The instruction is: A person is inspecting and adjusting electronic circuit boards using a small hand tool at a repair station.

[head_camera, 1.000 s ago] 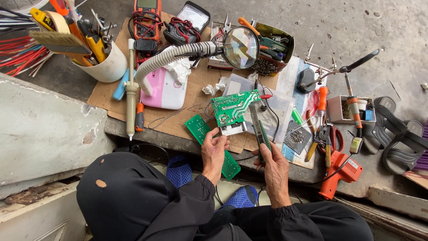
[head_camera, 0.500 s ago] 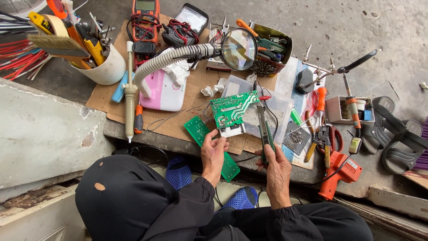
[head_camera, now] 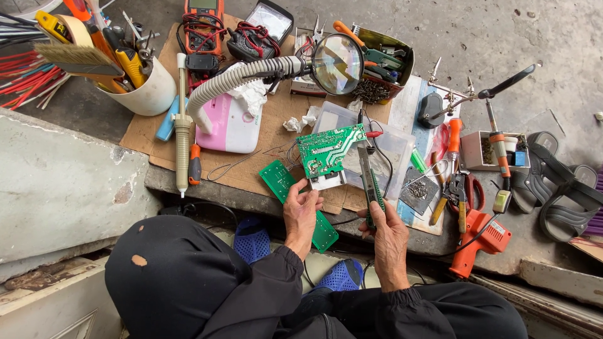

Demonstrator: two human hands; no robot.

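My left hand [head_camera: 301, 212] grips the lower edge of a green circuit board [head_camera: 330, 150] and holds it tilted up above the work surface. Thin wires trail from the board's left side. My right hand [head_camera: 386, 231] is closed round a long grey and green tool [head_camera: 368, 179] shaped like a utility knife. The tool's tip rests against the board's right edge. A second, longer green board [head_camera: 281, 180] lies flat under my left hand. A red probe tip [head_camera: 375, 134] sits by the held board's upper right corner.
A magnifier [head_camera: 337, 63] on a ribbed hose rises from a pink base [head_camera: 233, 125]. A white cup of tools [head_camera: 139, 91], two meters [head_camera: 204, 25], a desoldering pump [head_camera: 182, 135], pliers [head_camera: 456, 196], an orange glue gun [head_camera: 482, 242] and sandals [head_camera: 556, 185] surround the cardboard sheet [head_camera: 270, 132].
Almost nothing: both hands keep their grips, and the tool's tip shifts only slightly beside the board's right edge.
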